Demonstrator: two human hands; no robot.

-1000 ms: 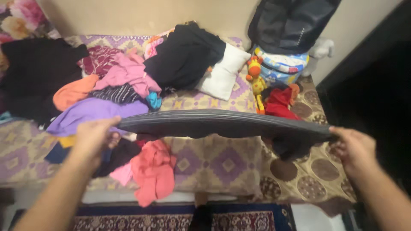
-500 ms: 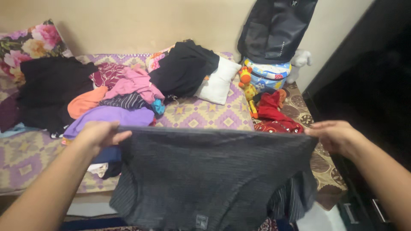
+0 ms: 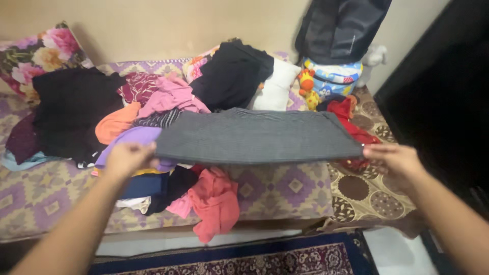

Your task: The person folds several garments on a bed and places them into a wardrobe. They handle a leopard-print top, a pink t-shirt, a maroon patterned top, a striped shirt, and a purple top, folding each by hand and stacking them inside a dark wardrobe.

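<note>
Over a bed (image 3: 285, 191) heaped with clothes (image 3: 153, 109), left hand (image 3: 127, 159) at nine o'clock and right hand (image 3: 393, 160) at three each keep a pinching grip on a grey garment (image 3: 254, 136) held flat.

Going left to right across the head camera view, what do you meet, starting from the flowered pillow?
Flowered pillow → black garment → left hand → grey garment held flat → white pillow → yellow soft toy → right hand.
</note>
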